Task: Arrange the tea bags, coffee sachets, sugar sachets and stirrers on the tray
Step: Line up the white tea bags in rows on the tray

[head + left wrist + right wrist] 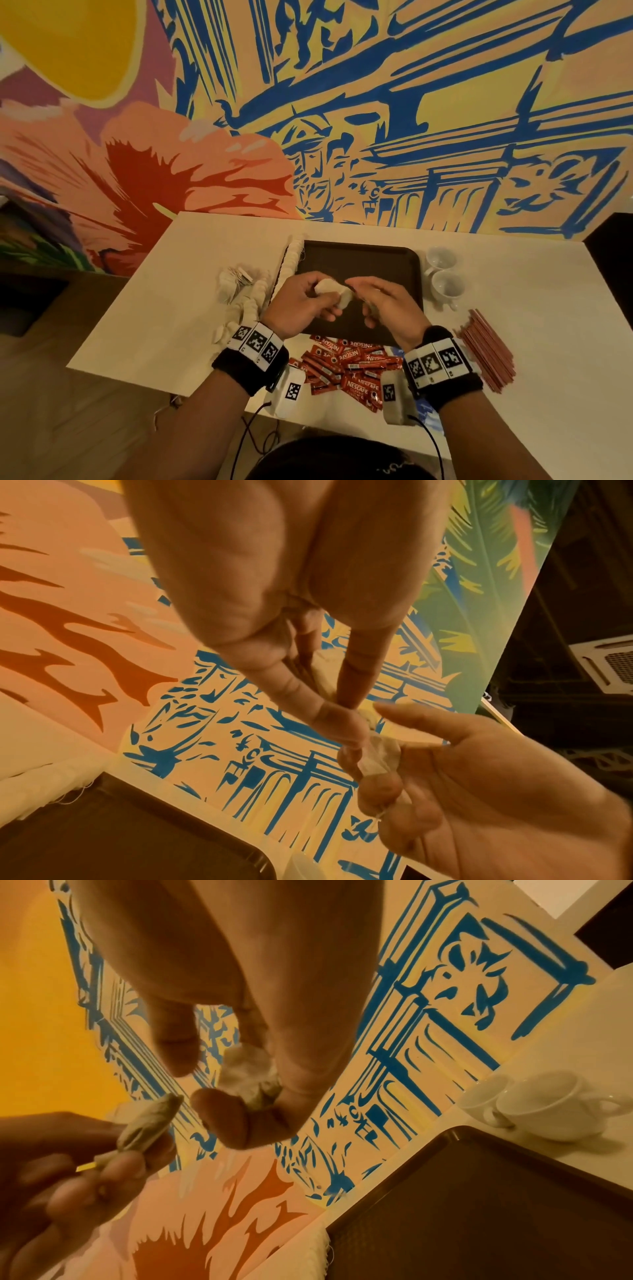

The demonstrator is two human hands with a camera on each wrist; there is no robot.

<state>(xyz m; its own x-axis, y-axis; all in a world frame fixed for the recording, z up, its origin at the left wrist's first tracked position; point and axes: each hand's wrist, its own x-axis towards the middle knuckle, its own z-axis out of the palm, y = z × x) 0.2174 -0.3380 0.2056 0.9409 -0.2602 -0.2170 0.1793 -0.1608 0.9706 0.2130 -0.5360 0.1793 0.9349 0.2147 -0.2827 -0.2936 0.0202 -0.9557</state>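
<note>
Tea bags (330, 289) sit pinched in my left hand (301, 308) above the tray (359, 260); my right hand (387, 305) grasps another (crumpled). I should separate them gently, then lay each flat, clear of the sachets (346, 363) on the counter (191, 274).

L hand (301, 305): raised, fingers curled, pinch held at tips | R hand (387, 303): raised close beside, fingers curled, pinch held | both wrists banded

You're facing a bright painted mural wall (342, 102), with the white table (178, 281) pushed against it, under warm light.
</note>
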